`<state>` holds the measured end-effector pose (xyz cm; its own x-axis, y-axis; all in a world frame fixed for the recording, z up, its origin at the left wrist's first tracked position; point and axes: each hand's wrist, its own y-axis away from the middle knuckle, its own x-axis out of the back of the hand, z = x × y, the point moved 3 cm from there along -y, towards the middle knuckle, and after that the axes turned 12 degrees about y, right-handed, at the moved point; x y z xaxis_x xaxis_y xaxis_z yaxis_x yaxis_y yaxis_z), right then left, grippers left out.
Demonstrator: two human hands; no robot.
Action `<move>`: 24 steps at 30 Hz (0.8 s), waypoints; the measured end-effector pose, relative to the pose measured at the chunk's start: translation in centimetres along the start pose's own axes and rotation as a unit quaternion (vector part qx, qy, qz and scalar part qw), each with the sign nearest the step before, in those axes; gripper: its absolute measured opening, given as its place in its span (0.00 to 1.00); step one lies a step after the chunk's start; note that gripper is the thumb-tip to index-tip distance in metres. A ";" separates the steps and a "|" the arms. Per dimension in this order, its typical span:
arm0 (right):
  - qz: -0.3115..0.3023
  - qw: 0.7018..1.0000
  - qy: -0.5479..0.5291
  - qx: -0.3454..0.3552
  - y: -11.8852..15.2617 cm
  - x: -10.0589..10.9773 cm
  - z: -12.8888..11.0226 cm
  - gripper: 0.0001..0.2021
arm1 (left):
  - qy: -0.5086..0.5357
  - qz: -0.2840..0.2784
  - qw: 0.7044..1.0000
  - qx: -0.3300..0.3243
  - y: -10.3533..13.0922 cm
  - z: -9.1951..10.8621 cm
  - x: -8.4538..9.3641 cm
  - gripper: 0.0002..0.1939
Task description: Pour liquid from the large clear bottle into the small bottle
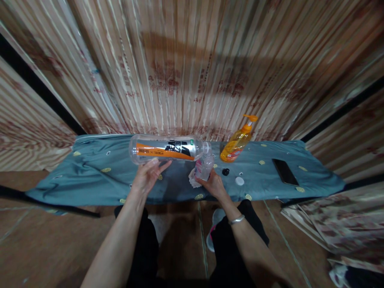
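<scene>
In my left hand [147, 175] lies a large clear plastic bottle [163, 149] with an orange and silver label, tipped on its side with its neck to the right. My right hand [213, 183] grips a small clear bottle [205, 166] with pink print, slightly tilted. The two bottle mouths meet or nearly meet; I cannot tell whether they touch. A crumpled white tissue [192, 181] shows beside the small bottle's base. To the right of my right hand, a black cap [225, 171] and a white round cap [239, 181] rest on the cloth.
A blue-green patterned cloth [99, 176] covers the narrow table. An orange pump bottle [237, 144] stands behind the caps, and a black phone [285, 172] lies farther right. Pleated curtains [186, 72] hang at the back, with dark poles [45, 86] at both sides.
</scene>
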<state>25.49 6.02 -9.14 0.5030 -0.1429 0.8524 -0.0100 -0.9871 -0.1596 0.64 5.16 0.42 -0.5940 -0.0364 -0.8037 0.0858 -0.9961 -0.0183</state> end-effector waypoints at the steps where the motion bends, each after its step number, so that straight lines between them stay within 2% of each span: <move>1: 0.001 1.000 0.000 0.001 0.0 0.0 0.0 0.29 | 0.001 0.000 1.000 0.001 0.0 0.0 0.0 0.08; 24: -0.003 1.000 -0.001 0.001 0.0 0.2 -0.1 0.29 | 0.005 -0.009 1.000 0.007 0.0 0.0 -0.2 0.10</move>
<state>25.46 5.98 -8.92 0.5047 -0.1374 0.8523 -0.0054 -0.9877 -0.1561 0.78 5.20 0.56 -0.5879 -0.0187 -0.8087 0.0647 -0.9976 -0.0240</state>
